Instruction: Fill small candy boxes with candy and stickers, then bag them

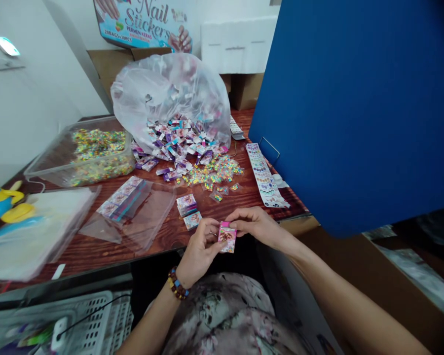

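Both my hands hold one small printed packet [227, 238] with a pink top, just past the table's near edge. My left hand [199, 251], a bead bracelet on its wrist, pinches the packet's left side. My right hand [252, 224] grips its top right corner, fingers curled. Just beyond my hands, a short stack of the same packets [187, 204] and a single one [192, 220] lie on the wooden table [96, 249]. To their left, clear plastic sleeves [140, 217] hold a row of packets [123, 198].
A big plastic bag [170, 93] spills packets and colourful small bits [214, 172] mid-table. A clear tub [83, 153] of bits stands left, sticker sheets [265, 175] right. A tall blue board [355, 108] blocks the right side. A white crate [92, 320] sits below the table.
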Tool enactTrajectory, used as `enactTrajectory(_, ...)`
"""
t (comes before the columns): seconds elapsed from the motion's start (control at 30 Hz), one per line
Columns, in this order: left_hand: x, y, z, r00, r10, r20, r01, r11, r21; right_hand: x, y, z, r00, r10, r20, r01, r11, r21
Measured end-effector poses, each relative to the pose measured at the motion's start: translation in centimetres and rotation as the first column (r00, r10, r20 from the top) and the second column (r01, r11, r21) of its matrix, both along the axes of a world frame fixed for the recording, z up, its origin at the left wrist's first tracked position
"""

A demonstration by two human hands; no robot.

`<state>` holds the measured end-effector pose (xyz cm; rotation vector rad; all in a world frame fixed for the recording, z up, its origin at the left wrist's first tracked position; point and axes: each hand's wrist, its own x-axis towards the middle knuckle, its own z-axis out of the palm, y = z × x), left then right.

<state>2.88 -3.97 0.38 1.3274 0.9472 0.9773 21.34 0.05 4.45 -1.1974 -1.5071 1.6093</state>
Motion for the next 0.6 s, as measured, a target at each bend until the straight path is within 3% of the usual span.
enactTrajectory(0.23, 0.0, 0.1, -0.2, 1.000, 0.009, -0.026, -0.009, 1.000, -0.006, 0.3, -0.1, 0.1, 0.995, 0.058, 0.079, -0.065, 0.994, 0.088)
enactTrajectory(0.4, 0.2, 0.0, -0.5, 0.999, 0.022, 0.040, -0.019, 0.997, -0.074, 0.6, -0.7, -0.1, 0.980, 0.089, 0.179, -0.148, 0.924, 0.353)
enactTrajectory(0.47, 0.3, 0.1, -0.7, 0.997, 0.004, 0.072, 0.003, 0.995, -0.104, 0.6, -1.0, -0.4, 0.981, 0.045, 0.189, -0.120, 0.905, 0.407)
enactTrajectory(0.6, 0.5, 0.1, -0.7, 0.993, -0.002, 0.116, 0.019, 0.988, -0.152, 0.6, -1.6, -1.4, 0.993, -0.033, 0.115, -0.010, 0.938, 0.347)
